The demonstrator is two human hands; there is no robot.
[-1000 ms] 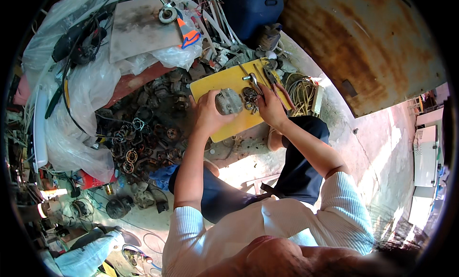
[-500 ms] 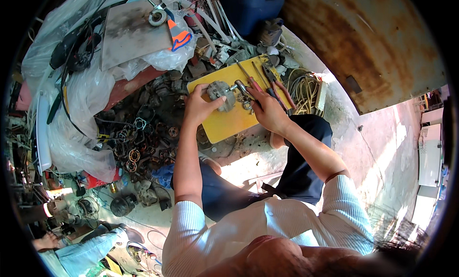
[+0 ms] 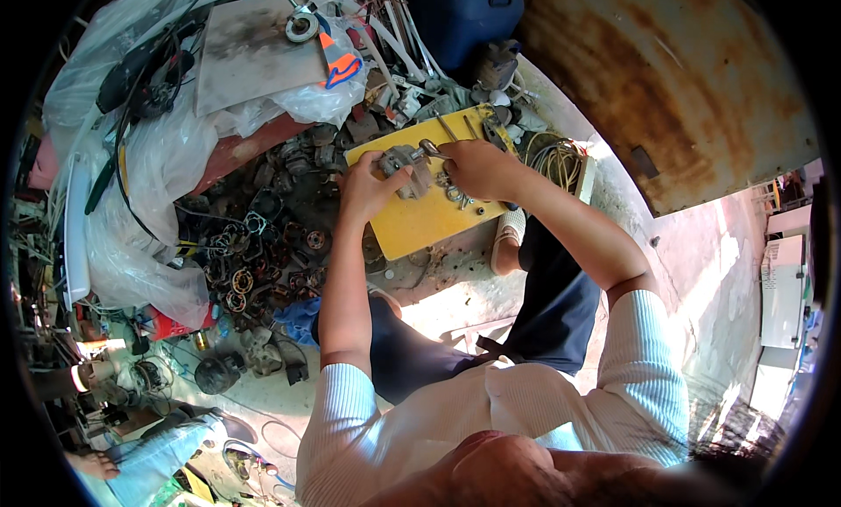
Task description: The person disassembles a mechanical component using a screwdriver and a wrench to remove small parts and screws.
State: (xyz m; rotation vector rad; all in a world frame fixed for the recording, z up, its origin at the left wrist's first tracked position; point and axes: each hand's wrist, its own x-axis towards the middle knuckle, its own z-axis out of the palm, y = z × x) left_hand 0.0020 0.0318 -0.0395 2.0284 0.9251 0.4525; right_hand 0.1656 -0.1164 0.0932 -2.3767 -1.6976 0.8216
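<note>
Starting well to the left of your hands, clear plastic sheeting drapes over a heap, and between it and your left hand lies a dark pile of motor parts with copper windings. Your left hand is curled around the near side of a grey metal part, holding it down on the yellow board. The part sits between your two hands, touching both or nearly so. Your right hand is closed around a spanner whose head reaches the part's top; whether it is seated on a fastener cannot be told. Just under your right hand, small washers and nuts lie loose on the board. Beyond it to the right sits a coil of wire, then a rusty drum. You look to be working a fastener on the part; the next move probably calls for a firm left grip while the spanner turns.
</note>
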